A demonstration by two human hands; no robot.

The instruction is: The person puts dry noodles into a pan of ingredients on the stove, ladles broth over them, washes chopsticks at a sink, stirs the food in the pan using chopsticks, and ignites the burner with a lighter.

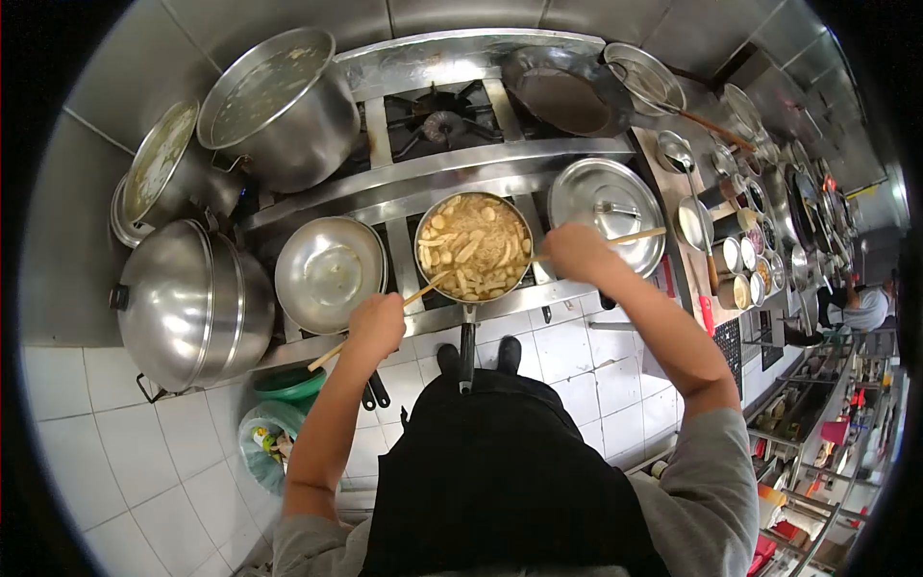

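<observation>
A long-handled frying pan (467, 348) sits on a front burner. In it lies simmering food (473, 236), pale sliced pieces in a brownish, bubbly liquid. My left hand (377, 325) is closed round a long wooden chopstick (329, 357) just left of the pan, its tip reaching over the near-left rim. At the pan's right side, my right hand (577, 253) is closed round another wooden chopstick (639, 235), which points left into the food. Neither hand holds the pan's handle, which juts toward my body.
Left of the pan stand shallow metal pans (330, 274) and a domed steamer (192, 308). Right is a metal lid (608, 212). Behind are a large stockpot (279, 111), a bare burner (442, 125) and a dark wok (567, 96). Condiment containers (735, 255) line the right counter. A person (860, 306) is far right.
</observation>
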